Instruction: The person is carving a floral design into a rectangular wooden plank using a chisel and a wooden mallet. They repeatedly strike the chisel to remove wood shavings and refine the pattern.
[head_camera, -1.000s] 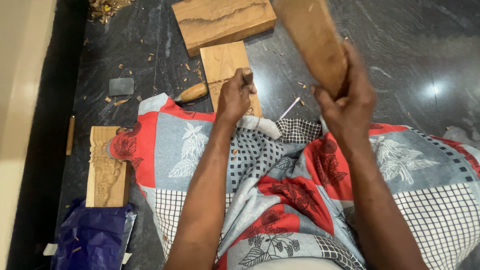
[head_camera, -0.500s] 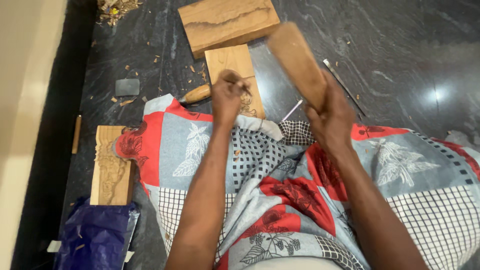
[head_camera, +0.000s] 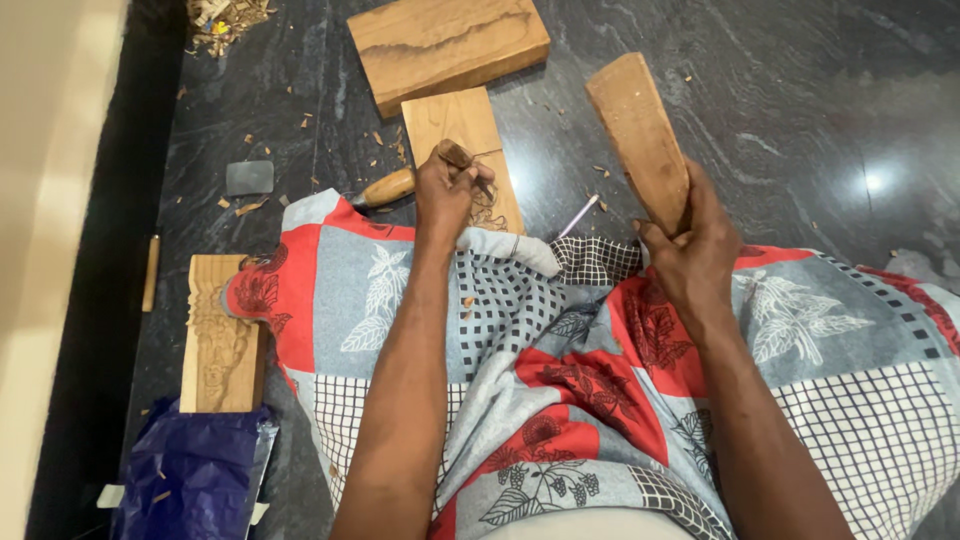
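My left hand (head_camera: 446, 192) grips a chisel (head_camera: 458, 156) with a wooden handle top, its tip set on a small wooden plank (head_camera: 458, 125) that bears a carved pattern. My right hand (head_camera: 688, 240) holds a flat wooden mallet (head_camera: 637, 135) raised upright to the right of the plank, apart from the chisel. Both arms reach over my lap, which is covered by a patterned red, grey and white cloth (head_camera: 560, 370).
A larger wooden block (head_camera: 446, 42) lies beyond the plank. A second wooden-handled tool (head_camera: 385, 188) lies left of the plank. A carved wood strip (head_camera: 218, 335) and a blue plastic bag (head_camera: 190, 478) are at left. Wood chips and a small grey stone (head_camera: 249, 177) dot the dark floor.
The mallet swung down towards the chisel and has now lifted back up and to the right. My left hand stayed on the chisel at the plank.
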